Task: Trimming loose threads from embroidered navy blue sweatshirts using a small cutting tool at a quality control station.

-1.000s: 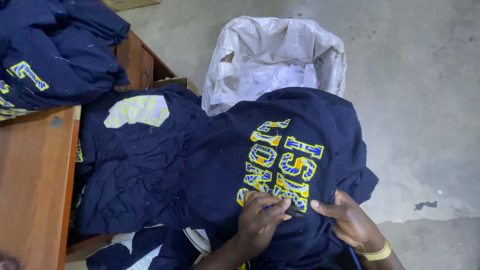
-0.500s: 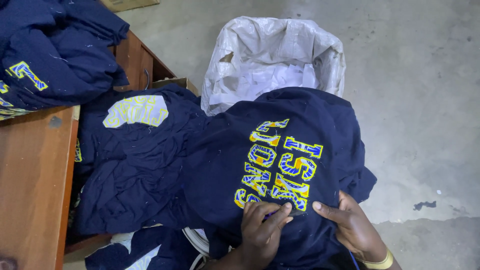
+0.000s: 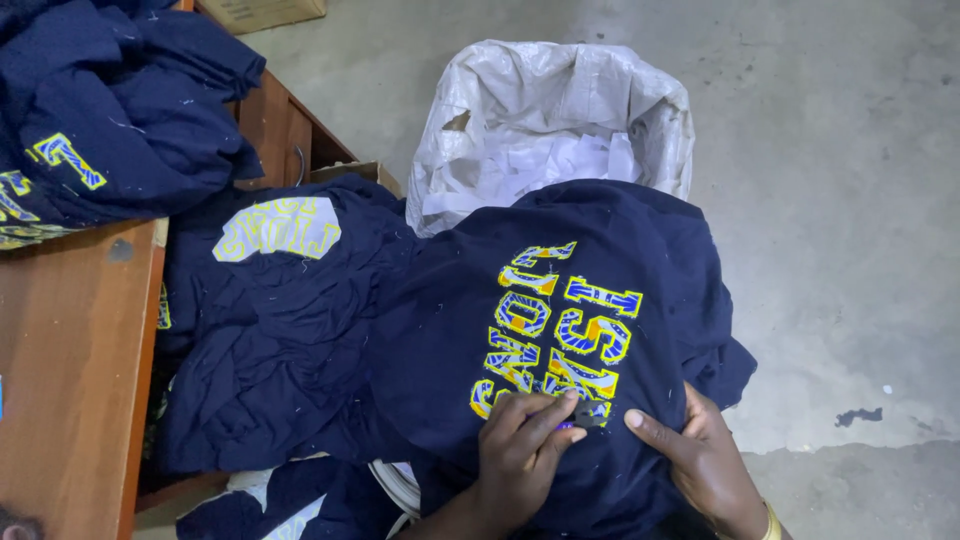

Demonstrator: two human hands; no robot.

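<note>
A navy shirt [image 3: 590,330] with yellow-and-blue stitched lettering lies spread over the person's lap. The left hand [image 3: 525,455] pinches a small dark tool against the lower letters, and the right hand [image 3: 700,460] presses flat on the cloth just beside it. A white sack [image 3: 560,120] of paper scraps stands behind, with more navy shirts [image 3: 270,320] heaped beside a wooden table [image 3: 70,350].

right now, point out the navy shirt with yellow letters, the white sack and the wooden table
navy shirt with yellow letters [image 3: 640,250] head view, plain cloth
white plastic sack [image 3: 500,95] head view, wall
brown wooden table [image 3: 70,350] head view, bare top
</note>
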